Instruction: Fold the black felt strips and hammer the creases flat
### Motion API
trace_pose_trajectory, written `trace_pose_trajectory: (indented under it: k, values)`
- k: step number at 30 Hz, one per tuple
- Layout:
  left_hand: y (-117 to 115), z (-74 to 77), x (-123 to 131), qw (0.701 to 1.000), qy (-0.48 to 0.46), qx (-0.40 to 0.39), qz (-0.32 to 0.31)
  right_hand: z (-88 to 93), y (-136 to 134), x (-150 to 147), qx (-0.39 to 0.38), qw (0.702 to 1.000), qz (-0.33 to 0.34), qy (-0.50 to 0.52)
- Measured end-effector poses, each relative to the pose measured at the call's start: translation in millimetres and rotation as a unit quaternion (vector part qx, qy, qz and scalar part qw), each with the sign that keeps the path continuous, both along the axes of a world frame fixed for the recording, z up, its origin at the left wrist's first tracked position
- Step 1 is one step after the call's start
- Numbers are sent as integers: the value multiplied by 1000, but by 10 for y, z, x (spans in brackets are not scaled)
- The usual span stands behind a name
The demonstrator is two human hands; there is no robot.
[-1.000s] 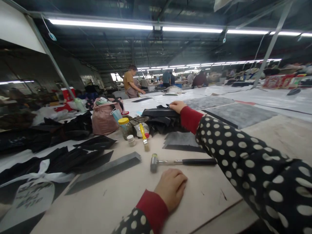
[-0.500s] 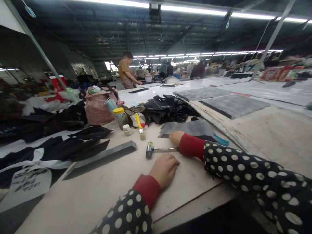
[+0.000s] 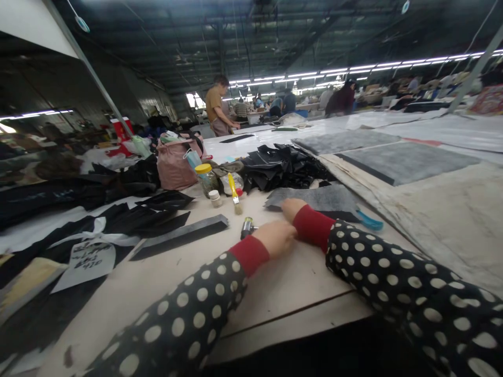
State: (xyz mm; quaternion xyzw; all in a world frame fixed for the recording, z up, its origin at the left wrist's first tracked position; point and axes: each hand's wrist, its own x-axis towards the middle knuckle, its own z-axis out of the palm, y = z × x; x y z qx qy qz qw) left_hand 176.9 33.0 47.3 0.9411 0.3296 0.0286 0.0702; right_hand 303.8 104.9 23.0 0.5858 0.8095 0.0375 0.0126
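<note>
My left hand (image 3: 277, 238) lies over the shaft of the hammer (image 3: 247, 228); its fingers are turned away from view, so I cannot tell whether it is gripping. The hammer head sits on the worktable (image 3: 283, 293), just beyond my left cuff. My right hand (image 3: 294, 209) is positioned at the near edge of the grey sheet (image 3: 314, 197), overlapping its black border. The fingers of this hand are bent and partly hidden; I cannot tell whether they hold anything. My 2 hands are close together, the right slightly farther forward.

A blue curved item (image 3: 370, 220) rests at the right end of the grey sheet. Beyond the hammer are the yellow-handled brush (image 3: 234, 195), 1 small white container (image 3: 215, 198) and 1 yellow-lidded jar (image 3: 207, 180). The stack of black pieces (image 3: 285, 167) lies behind the grey sheet. To the left is 1 folded grey-and-black strip (image 3: 181, 238).
</note>
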Motion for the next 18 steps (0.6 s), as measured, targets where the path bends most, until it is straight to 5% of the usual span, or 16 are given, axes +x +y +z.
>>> trace_pose_trajectory:
  k: [9, 14, 18]
  values:
    - [680, -295, 118, 991, -18, 55, 122, -53, 56, 237, -2, 996, -6, 85]
    - [797, -385, 176, 981, -16, 59, 185, -85, 121, 287, 2, 983, -35, 181]
    - [805, -415, 169, 977, -16, 60, 205, 76, 210, 577, 25, 937, -91, 337]
